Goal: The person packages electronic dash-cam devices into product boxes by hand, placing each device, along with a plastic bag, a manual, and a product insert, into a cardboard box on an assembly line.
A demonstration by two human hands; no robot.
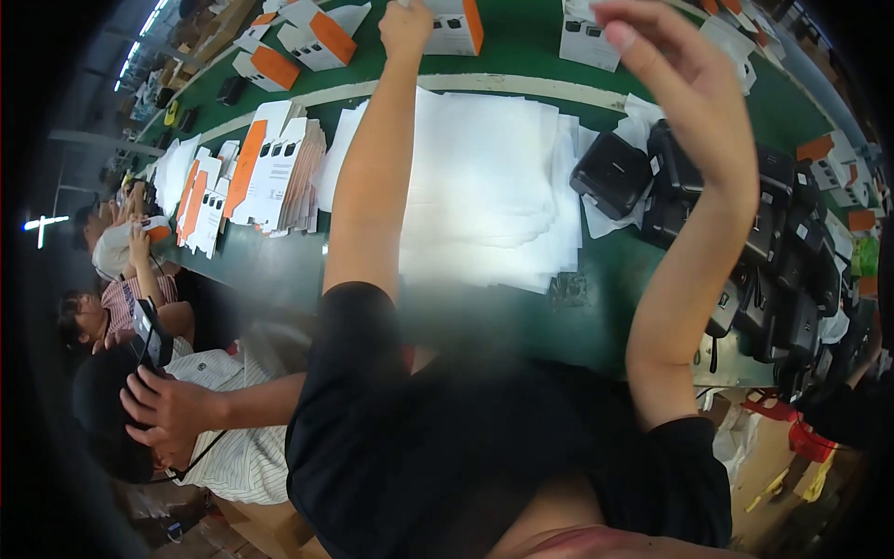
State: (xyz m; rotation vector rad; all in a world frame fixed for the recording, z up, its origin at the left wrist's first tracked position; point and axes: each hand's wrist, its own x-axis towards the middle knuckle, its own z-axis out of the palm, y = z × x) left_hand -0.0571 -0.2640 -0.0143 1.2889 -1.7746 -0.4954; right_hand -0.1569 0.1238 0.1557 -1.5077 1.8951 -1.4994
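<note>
My left hand [407, 30] reaches to the far edge of the view with its fingers curled closed. Beside it stands a white and orange carton [453, 28]; a bit of white shows at the fingertips, but what they grip I cannot make out. My right hand [684, 79] is raised at the far right, fingers and thumb apart, with nothing seen in it. Just left of its thumb is another white carton [589, 39], partly hidden by the hand. Between my forearms lies a wide stack of thin white sheets [494, 177] on the green table [270, 265].
Flattened white and orange cartons [270, 177] stand in a row at left. Black cases [778, 233] are heaped under and beyond my right forearm, one black case [612, 172] beside the sheets. Formed cartons [317, 37] line the far strip. Co-workers [191, 410] sit at left.
</note>
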